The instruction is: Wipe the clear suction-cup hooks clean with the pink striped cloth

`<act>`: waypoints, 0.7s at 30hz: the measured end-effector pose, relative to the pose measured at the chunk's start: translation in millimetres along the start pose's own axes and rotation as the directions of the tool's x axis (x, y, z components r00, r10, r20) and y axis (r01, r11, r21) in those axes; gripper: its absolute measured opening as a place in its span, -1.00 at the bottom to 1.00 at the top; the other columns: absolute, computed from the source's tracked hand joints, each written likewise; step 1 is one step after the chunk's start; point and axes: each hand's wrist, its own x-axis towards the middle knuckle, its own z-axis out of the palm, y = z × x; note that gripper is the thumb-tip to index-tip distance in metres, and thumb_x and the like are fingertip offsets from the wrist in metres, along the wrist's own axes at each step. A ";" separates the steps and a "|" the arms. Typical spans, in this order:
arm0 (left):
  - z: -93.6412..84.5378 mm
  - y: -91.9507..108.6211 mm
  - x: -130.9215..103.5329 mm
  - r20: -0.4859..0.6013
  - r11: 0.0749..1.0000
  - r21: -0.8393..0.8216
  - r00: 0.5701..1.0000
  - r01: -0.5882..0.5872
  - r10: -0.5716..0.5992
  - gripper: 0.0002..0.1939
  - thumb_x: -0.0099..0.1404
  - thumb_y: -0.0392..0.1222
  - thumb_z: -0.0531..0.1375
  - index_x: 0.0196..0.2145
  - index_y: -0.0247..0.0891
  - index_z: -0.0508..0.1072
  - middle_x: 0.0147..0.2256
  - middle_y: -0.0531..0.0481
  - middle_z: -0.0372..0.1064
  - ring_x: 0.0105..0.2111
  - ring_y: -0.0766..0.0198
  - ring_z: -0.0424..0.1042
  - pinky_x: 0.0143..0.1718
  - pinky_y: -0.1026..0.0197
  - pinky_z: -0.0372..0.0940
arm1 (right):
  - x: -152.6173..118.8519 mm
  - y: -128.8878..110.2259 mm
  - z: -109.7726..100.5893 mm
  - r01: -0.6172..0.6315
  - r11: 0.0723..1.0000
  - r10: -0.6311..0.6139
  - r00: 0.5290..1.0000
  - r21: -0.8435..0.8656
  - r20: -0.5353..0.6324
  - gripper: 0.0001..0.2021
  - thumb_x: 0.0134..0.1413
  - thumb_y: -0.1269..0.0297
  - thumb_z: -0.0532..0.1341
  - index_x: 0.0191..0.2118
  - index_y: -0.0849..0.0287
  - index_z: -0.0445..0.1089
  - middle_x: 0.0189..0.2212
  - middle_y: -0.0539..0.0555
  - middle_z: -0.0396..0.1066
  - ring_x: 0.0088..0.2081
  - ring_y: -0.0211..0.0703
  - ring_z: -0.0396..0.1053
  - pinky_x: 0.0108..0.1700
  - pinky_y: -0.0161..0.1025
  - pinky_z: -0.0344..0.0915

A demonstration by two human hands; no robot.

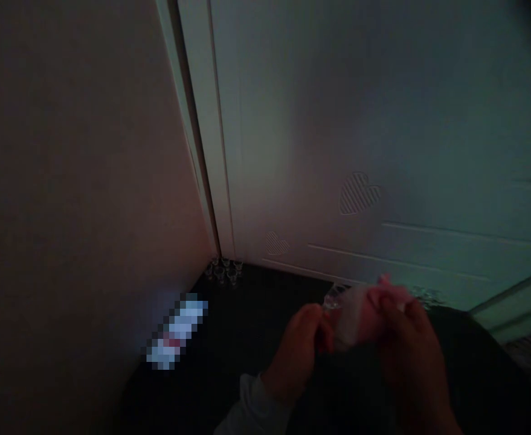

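Observation:
My left hand [299, 341] is closed at the lower middle, its fingers curled round a small clear glass [334, 295], whose rim shows past the fingertips. A pink and white cloth [360, 314] lies against the glass and spans the space between both hands. My right hand [410, 335] pinches the cloth's right part between thumb and fingers. The dim light and blur hide how far the cloth goes into or round the glass. Both hands are raised over a dark tabletop [247, 326].
Several small clear glasses [222, 272] stand in the far left corner of the tabletop. More clear glassware [428, 296] is at the right edge. A bright pixelated panel [177, 332] lies at the left. A wall [88, 181] and a white door with embossed hearts [292, 151] bound the table.

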 end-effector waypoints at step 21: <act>74.0 68.8 -255.7 0.049 0.845 0.500 0.980 -0.191 0.193 -0.59 0.23 0.12 0.07 -0.56 -0.21 0.44 -0.65 0.03 0.29 -0.59 0.24 0.29 -0.48 0.23 0.23 | -243.6 -134.2 -42.8 -0.088 0.901 0.001 0.980 0.425 0.200 -0.63 0.05 -0.07 0.17 -0.11 0.03 0.44 -0.15 0.11 0.49 -0.21 -0.10 0.44 -0.16 -0.19 0.39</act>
